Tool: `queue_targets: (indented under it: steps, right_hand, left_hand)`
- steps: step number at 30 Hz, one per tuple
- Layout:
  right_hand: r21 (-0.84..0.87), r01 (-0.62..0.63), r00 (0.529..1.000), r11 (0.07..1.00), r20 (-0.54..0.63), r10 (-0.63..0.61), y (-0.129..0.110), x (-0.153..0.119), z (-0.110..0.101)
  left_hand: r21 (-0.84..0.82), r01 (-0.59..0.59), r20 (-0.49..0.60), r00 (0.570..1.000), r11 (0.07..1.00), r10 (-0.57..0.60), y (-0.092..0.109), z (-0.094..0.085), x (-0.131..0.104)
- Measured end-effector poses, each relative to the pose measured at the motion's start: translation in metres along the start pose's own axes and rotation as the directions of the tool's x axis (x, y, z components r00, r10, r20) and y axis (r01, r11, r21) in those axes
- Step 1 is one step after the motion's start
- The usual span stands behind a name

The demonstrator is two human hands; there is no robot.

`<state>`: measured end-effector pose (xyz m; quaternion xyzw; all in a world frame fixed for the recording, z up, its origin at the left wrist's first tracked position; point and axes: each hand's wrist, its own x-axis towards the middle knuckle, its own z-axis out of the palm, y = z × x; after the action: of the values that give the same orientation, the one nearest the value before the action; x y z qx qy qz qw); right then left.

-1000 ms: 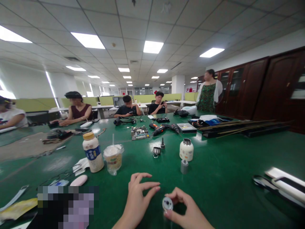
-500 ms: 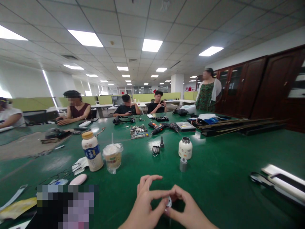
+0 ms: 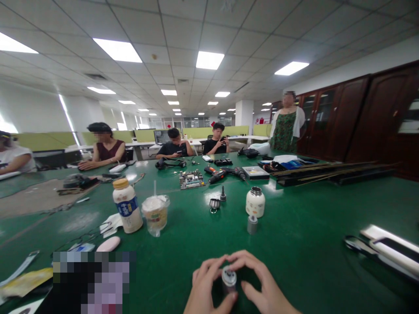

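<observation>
A small silvery metal cylinder (image 3: 229, 283) with a lighter, dark-holed top stands upright at the front of the green table. My left hand (image 3: 206, 288) is wrapped round its left side, thumb in front and fingers behind. Over its far right side curves my right hand (image 3: 262, 279), with its thumb apart from the cylinder and its fingertips close to those of my left hand. Farther off, a similar grey metal cylinder (image 3: 252, 225) stands before a cream thermos bottle (image 3: 255, 203) without a lid. A metal ring-shaped part (image 3: 214, 206) and a dark pointed fitting (image 3: 223, 194) stand to the left.
On the left are a milk-tea bottle (image 3: 127, 207), a plastic drink cup (image 3: 155, 216) and a pink oval case (image 3: 109, 244). Farther back lie a circuit board (image 3: 191, 179), power drills (image 3: 218, 175) and long thin rods (image 3: 327, 170). Several people sit or stand beyond.
The metal piece has come from a pinch between both hands to upright lower down. My right thumb has moved away from it, and my left fingers have curled in around it.
</observation>
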<state>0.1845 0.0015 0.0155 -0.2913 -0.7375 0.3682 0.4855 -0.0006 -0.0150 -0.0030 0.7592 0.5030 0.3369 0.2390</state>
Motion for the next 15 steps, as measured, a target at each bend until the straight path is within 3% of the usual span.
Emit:
queue_targets:
  steps: [4, 10, 15]
  right_hand:
    - [-0.014, -0.017, 0.993, 1.000, -0.113, 0.016, 0.002, -0.002, 0.000]
    - [-0.194, -0.133, 0.988, 0.972, -0.107, 0.114, -0.006, 0.002, 0.012]
    - [-0.112, -0.160, 0.971, 0.981, -0.195, 0.136, -0.008, 0.014, 0.003]
  left_hand:
    - [0.005, 0.015, -0.006, 1.000, 1.000, -0.015, 0.006, -0.003, 0.001]
    - [-0.033, 0.035, -0.026, 0.999, 0.999, -0.036, 0.010, -0.002, 0.000]
    - [-0.014, 0.039, 0.032, 0.999, 0.999, -0.039, 0.012, -0.006, 0.002]
